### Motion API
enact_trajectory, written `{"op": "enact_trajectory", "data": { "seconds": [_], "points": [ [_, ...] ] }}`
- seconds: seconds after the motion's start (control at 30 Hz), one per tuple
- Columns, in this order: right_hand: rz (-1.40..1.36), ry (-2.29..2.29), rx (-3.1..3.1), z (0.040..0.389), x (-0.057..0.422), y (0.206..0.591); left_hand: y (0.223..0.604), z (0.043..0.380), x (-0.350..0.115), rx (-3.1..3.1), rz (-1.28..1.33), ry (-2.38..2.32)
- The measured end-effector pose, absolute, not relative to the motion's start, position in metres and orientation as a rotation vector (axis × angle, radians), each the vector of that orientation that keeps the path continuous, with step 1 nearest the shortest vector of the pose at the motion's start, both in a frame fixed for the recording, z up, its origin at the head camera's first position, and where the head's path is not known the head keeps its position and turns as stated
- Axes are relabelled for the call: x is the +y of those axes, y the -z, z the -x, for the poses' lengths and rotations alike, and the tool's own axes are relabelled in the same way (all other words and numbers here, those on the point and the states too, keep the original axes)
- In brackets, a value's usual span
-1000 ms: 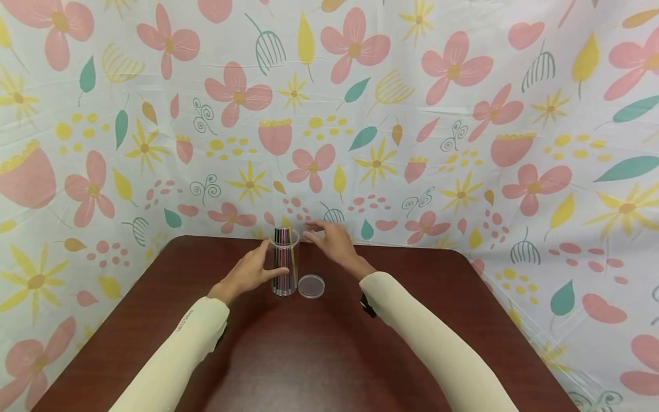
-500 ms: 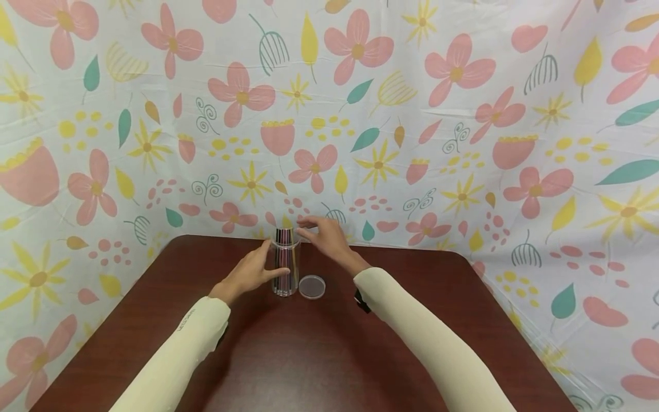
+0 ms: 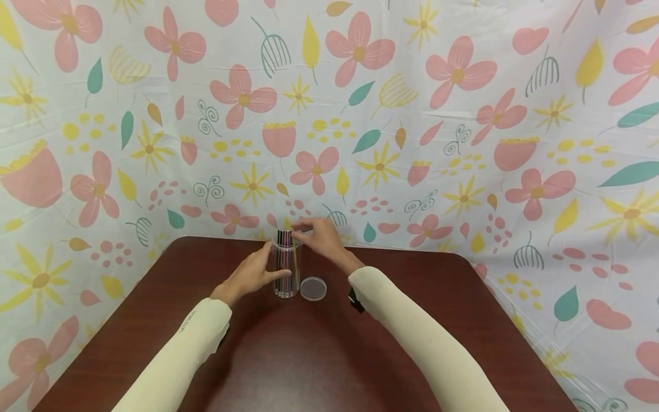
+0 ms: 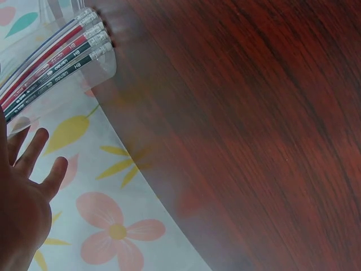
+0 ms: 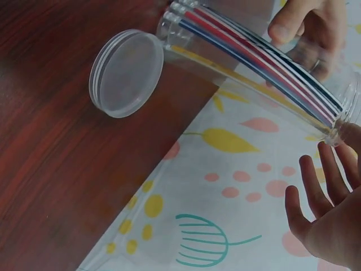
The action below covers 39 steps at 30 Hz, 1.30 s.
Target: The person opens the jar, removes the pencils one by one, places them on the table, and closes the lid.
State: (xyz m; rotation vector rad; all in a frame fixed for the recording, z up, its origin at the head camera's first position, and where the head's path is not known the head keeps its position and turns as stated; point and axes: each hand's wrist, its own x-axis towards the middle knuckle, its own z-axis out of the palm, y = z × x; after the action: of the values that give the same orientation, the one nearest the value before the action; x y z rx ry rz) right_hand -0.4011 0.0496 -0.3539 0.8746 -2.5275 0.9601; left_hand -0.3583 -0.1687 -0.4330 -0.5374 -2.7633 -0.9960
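Note:
A clear plastic jar [image 3: 293, 280] stands upright near the table's back edge, packed with striped pencils [image 5: 242, 59] whose tops rise above its rim. One yellow pencil [image 5: 225, 73] stands apart from the bunch. My left hand [image 3: 249, 272] holds the jar's left side, thumb across the front and fingers round behind. At the pencil tops is my right hand [image 3: 323, 237], thumb and forefinger right at the jar's mouth. Its other fingers [image 5: 316, 189] stretch out loosely; I cannot tell whether the thumb and forefinger pinch a pencil. A round clear lid [image 3: 313, 289] lies beside the jar.
The dark wood table [image 3: 319, 355] has rounded back corners. Behind it and to both sides hangs a white cloth [image 3: 391, 189] printed with flowers, close to the back edge.
My right hand has moved left, from beside the jar to the tops of the pencils. The left hand, the jar and the lid have stayed in place.

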Motion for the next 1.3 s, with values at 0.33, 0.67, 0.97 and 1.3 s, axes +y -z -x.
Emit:
{"op": "enact_trajectory", "data": {
  "seconds": [0.33,0.67,0.97,1.3],
  "points": [
    [-0.855,-0.948,-2.507,0.399,0.045,0.355,0.433,0.358,-0.169,-2.768,0.544,0.999],
    [-0.873,-0.953,-2.463,0.399,0.045,0.358,0.432,0.355,-0.169,-2.772,0.556,0.991],
    [-0.843,-0.957,-2.452,0.397,0.047,0.355,0.431,0.356,-0.169,-2.773,0.561,0.986],
    [-0.845,-0.941,-2.357,0.399,0.051,0.338,0.433,0.357,-0.169,-2.747,0.580,0.986]
  ]
}}
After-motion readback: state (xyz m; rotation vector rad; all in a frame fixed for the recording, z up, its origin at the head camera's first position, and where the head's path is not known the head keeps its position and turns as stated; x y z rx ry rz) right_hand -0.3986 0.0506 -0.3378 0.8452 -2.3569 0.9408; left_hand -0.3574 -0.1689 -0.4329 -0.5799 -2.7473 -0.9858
